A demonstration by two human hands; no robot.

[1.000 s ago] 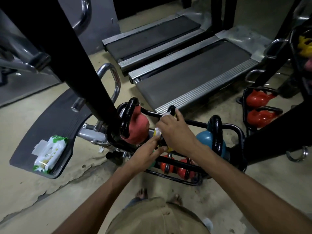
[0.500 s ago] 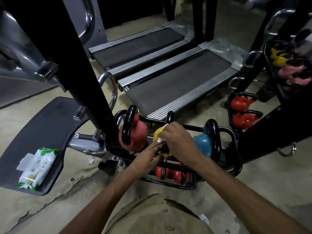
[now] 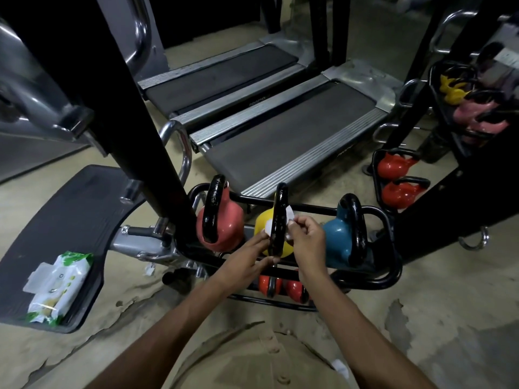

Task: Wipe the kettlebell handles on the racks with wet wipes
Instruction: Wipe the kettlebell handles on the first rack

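A low black rack (image 3: 393,272) holds a pink kettlebell (image 3: 224,223), a yellow kettlebell (image 3: 262,220) and a blue kettlebell (image 3: 338,234), each with a black handle. A white wet wipe (image 3: 289,213) is threaded behind the yellow kettlebell's handle (image 3: 279,217). My right hand (image 3: 307,237) pinches the wipe's end on the handle's right side. My left hand (image 3: 250,255) holds the other end at the handle's left side. Red kettlebells (image 3: 269,284) sit on the lower shelf, partly hidden by my arms.
A pack of wet wipes (image 3: 57,284) lies on a dark footplate (image 3: 70,220) at the left. Two treadmills (image 3: 280,136) stand behind the rack. A second rack at the right carries red kettlebells (image 3: 396,178), a yellow one and pink ones. A black post (image 3: 134,108) rises left of the rack.
My right hand has come off the top of the yellow kettlebell's handle to its right side. The wipe is now stretched behind the handle between both hands. The camera has drawn closer.
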